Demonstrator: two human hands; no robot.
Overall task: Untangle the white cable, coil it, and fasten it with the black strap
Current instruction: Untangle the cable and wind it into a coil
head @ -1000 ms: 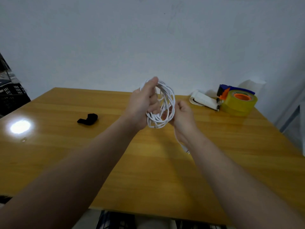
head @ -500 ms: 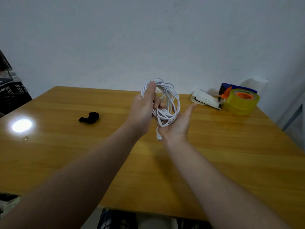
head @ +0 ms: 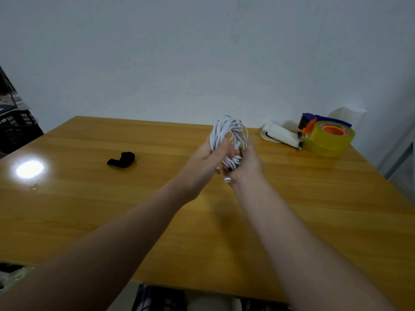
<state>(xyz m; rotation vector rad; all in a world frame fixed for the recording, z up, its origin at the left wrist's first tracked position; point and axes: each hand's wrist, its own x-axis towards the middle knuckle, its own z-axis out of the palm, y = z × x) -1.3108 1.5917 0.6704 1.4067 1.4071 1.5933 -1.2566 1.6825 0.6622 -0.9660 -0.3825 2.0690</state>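
Head view gives us one cable (head: 229,131), white, thin and round, wound into a loose coil of many loops and held upright in the air above the far middle of the tabletop (head: 157,198). We see two bare hands on it. The left hand (head: 207,157) grips the coil's left side, its fingers curled round the bunched loops. The right hand (head: 248,163) holds the coil's lower right part, with its fingers wrapped round the strands and the thumb up along the loops. One short white end of the cable sticks out below, between the two wrists. The hands are a little blurred, so we cannot tell how each finger lies.

One strap (head: 122,159), black, soft and matte, lies bent in a low curl on the tabletop, well to the left of the hands and touching neither. The tabletop is smooth, glossy yellow wood with a long grain and one bright glare spot at its left.

At the far right corner stand one fat roll of clear yellowish tape (head: 332,140) on an orange core, one blue and orange dispenser (head: 310,122) just behind it, one white notepad (head: 280,135) and one dark pen (head: 300,139) beside the pad. One black slotted crate (head: 15,129) shows at the left edge.
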